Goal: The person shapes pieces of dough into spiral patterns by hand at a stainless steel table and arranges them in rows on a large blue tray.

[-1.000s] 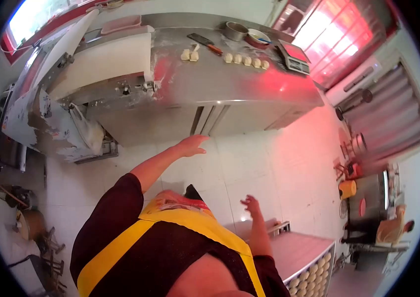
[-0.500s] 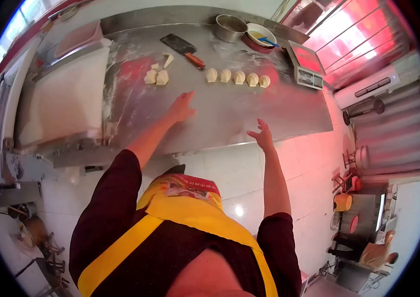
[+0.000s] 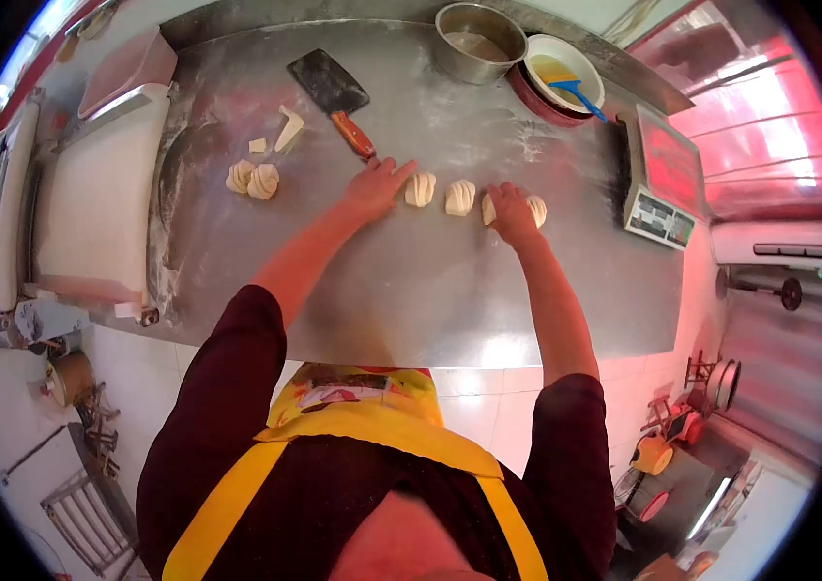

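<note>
On the metal table (image 3: pixel 382 281) a row of dough pieces (image 3: pixel 460 198) stands at centre right. My left hand (image 3: pixel 378 188) is at the row's left end, beside the leftmost visible piece (image 3: pixel 420 190); its fingers are spread, and whether a piece lies beneath them is hidden. My right hand (image 3: pixel 512 212) is over the row's right part, its fingers on a piece (image 3: pixel 488 209) that it partly covers. Two more shaped pieces (image 3: pixel 263 181) sit at the left, near two small dough scraps (image 3: pixel 289 128). A cleaver (image 3: pixel 329 83) with an orange-brown handle lies behind my left hand.
At the back are a metal pot (image 3: pixel 480 44) and a white bowl (image 3: pixel 566 76) with a blue-handled tool. A scale (image 3: pixel 662 184) stands at the right. A dough machine (image 3: pixel 99 194) and a pink tray (image 3: pixel 128 76) are at the left. A folding chair (image 3: pixel 87 523) is at lower left.
The view has moved closer to the table. Both hands have reached forward from the table's front to the dough row, and my right hand has come down onto a piece.
</note>
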Tool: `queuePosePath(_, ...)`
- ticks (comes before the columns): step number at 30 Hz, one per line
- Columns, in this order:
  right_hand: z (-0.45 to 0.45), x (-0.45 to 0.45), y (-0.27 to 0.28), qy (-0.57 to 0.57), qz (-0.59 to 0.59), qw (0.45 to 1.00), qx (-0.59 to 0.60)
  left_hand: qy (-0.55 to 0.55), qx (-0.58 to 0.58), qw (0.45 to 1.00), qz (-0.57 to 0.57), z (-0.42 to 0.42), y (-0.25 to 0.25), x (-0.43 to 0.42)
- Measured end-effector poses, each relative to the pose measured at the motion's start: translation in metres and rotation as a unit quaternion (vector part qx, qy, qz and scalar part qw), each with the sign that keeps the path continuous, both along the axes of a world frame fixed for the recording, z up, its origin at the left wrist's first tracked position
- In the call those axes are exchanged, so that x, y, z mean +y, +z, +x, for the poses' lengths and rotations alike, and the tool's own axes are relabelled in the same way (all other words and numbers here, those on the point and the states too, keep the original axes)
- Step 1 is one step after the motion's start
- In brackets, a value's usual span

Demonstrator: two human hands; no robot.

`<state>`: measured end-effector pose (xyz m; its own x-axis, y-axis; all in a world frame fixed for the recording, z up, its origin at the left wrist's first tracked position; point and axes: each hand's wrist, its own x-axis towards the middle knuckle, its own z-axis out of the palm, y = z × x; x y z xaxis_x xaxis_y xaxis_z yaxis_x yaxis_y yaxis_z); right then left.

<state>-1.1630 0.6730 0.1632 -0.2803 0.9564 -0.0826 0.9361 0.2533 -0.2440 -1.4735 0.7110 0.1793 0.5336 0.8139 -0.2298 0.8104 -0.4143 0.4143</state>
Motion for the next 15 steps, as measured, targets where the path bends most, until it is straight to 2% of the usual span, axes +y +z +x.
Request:
queuePosePath(2,-0.014,0.001,0.003,-0.015,-0.032,0.997,0.072,-0.017,0.003,1.000,0.005,0.004,-0.014,0.013)
queuePosePath(3,-0.025,-0.001,0.011,-0.009,-0.011,0.999,0.035,-0.022,-0.016,0.999,0.028,0.008,-0.013,0.012)
queuePosePath(5,-0.046,-0.009,0.047,-0.014,-0.043,0.999,0.017,-0.027,-0.047,0.996,0.073,0.018,0.000,-0.008)
queuePosePath(6,-0.056,-0.005,0.056,-0.013,-0.053,0.998,0.008,-0.022,-0.029,0.997,0.069,0.024,0.009,-0.011)
queuePosePath(8,-0.074,0.002,0.050,0.009,-0.014,1.000,0.013,-0.018,0.006,0.998,0.059,0.038,0.022,-0.012)
queuePosePath(11,-0.086,0.007,0.023,-0.012,0.006,1.000,0.027,-0.009,-0.050,0.988,0.147,0.041,-0.020,-0.004)
queuePosePath(12,-0.087,0.007,0.012,-0.029,0.009,0.999,0.032,0.011,-0.049,0.990,0.135,0.038,-0.019,-0.003)
queuePosePath(14,-0.087,-0.008,0.000,-0.102,-0.027,0.973,0.207,0.039,-0.053,0.992,0.110,0.035,-0.012,-0.001)
queuePosePath(15,-0.085,-0.022,-0.004,-0.143,-0.042,0.945,0.290,0.083,-0.160,0.984,0.001,0.024,-0.007,-0.007)
